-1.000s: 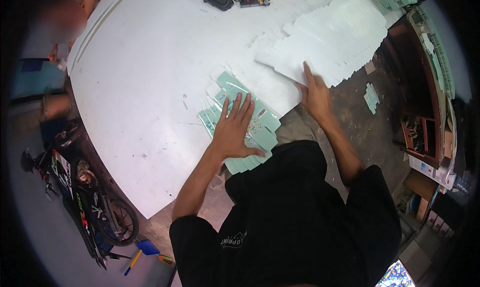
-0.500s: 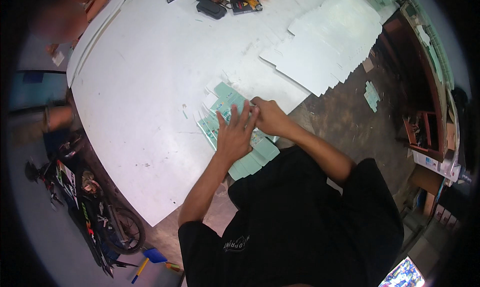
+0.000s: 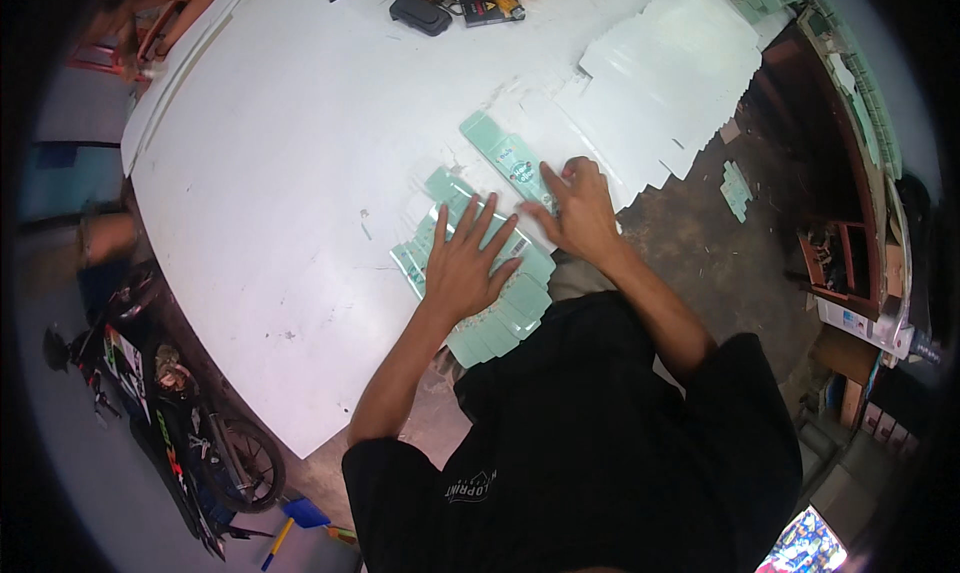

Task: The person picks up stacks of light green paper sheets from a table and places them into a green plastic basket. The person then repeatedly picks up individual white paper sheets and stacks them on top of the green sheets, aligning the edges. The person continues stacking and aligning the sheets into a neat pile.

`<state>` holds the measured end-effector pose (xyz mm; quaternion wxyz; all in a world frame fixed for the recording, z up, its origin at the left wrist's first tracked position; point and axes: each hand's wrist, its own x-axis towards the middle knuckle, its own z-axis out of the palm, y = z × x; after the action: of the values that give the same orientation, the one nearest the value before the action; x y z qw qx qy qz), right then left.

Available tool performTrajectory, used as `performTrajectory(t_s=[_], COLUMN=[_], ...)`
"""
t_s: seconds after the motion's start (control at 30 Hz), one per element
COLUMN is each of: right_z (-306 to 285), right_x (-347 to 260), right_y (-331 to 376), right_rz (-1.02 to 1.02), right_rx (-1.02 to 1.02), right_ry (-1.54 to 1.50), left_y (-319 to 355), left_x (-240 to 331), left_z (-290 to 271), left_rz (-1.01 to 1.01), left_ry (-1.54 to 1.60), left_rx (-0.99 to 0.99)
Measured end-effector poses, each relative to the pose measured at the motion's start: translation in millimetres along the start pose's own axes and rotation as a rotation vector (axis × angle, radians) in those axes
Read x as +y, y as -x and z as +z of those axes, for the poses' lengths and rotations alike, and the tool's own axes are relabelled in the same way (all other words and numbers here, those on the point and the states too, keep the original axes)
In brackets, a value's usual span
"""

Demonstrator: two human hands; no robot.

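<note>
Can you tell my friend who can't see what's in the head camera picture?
A person presses the left hand flat on a stack of green flat cartons at the edge of a big white table. The right hand touches one green carton beside it.

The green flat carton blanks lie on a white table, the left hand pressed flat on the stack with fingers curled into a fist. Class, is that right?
Not quite. The head view shows the left hand flat on the green carton blanks with fingers spread, not fisted. The white table is right.
</note>
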<state>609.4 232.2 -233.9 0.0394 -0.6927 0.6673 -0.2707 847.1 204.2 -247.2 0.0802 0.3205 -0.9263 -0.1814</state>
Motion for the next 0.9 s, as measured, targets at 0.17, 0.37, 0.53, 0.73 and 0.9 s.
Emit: performTrajectory(t_s=[0.17, 0.37, 0.53, 0.73, 0.9], right_z=[13, 20, -7, -4, -12], right_x=[-17, -29, 6, -16, -17], right_y=[-6, -8, 2, 9, 9], right_rz=[0.035, 0.326, 0.344, 0.614, 0.505], right_rx=[0.027, -0.401, -0.317, -0.447, -0.438], right_ry=[-0.185, -0.311, -0.559, -1.102, -0.831], left_y=[6, 4, -4, 10, 4], left_x=[-2, 3, 3, -11, -11], left_z=[8, -9, -11, 11, 13], left_rz=[-0.081, 0.072, 0.109, 0.073, 0.095], left_ry=[0.124, -0.099, 0.023, 0.089, 0.152], left_rx=[0.128, -0.099, -0.022, 0.05, 0.142])
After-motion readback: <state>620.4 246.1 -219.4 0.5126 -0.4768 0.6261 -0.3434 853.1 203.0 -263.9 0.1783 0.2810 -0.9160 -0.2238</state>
